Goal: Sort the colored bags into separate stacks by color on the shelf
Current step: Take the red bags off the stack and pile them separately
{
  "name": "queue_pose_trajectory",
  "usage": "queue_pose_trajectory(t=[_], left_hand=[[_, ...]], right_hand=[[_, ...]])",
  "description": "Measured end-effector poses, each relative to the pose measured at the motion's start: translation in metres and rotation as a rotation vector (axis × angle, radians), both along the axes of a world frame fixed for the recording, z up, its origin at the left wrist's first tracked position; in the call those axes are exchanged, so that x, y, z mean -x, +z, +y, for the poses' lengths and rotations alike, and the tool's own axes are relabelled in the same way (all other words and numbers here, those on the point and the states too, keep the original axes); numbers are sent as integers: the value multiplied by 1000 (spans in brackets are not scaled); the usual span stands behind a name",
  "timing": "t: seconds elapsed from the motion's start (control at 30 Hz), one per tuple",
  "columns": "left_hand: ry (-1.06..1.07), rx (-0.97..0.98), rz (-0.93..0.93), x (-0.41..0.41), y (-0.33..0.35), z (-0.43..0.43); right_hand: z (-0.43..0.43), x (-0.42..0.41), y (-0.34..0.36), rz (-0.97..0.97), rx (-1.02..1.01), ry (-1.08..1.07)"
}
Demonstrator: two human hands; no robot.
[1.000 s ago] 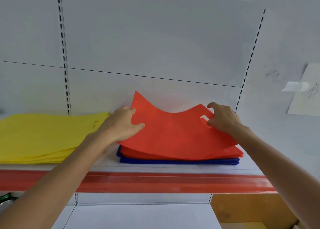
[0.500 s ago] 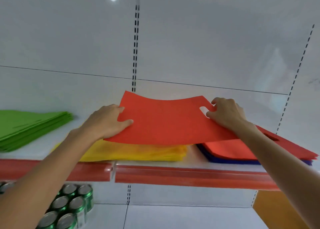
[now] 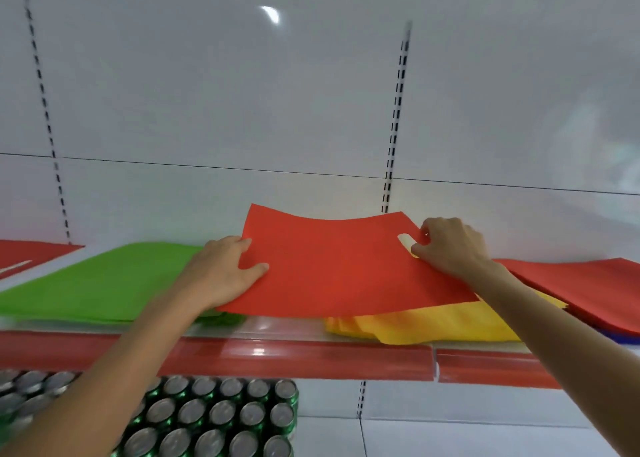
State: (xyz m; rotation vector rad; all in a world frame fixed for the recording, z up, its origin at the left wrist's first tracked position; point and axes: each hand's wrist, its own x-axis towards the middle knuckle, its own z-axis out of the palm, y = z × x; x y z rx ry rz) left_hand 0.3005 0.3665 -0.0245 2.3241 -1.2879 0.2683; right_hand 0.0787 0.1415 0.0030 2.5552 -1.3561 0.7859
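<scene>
A flat red bag [image 3: 339, 266] hangs in the air above the shelf, between the green stack [image 3: 104, 280] and the yellow stack [image 3: 433, 325]. My left hand [image 3: 221, 273] pinches its left edge, thumb on top. My right hand [image 3: 450, 245] grips its right edge at the cut-out handle. To the right lies a pile of red bags [image 3: 588, 287] on top of blue ones [image 3: 620, 337], partly behind my right forearm. Another red stack [image 3: 31, 254] shows at the far left.
The shelf has a red front rail [image 3: 311, 358] and a white slotted back wall [image 3: 311, 110]. Below it, on the lower shelf, stand several green drink cans [image 3: 214, 418] in tight rows.
Both hands have carried the red bag leftward off the red-and-blue pile, past the yellow stack. The view has swung left, bringing the green stack and the cans into sight.
</scene>
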Motion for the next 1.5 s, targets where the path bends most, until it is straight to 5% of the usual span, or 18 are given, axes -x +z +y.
queue_pose_trajectory(t=[0.67, 1.13, 1.5], left_hand=[[40, -10, -33, -298, 8, 183], [110, 2, 48, -416, -11, 268], [146, -74, 48, -511, -19, 355]], right_hand=[[194, -280, -18, -88, 9, 34], [287, -408, -7, -10, 113, 118], [370, -518, -43, -37, -60, 80]])
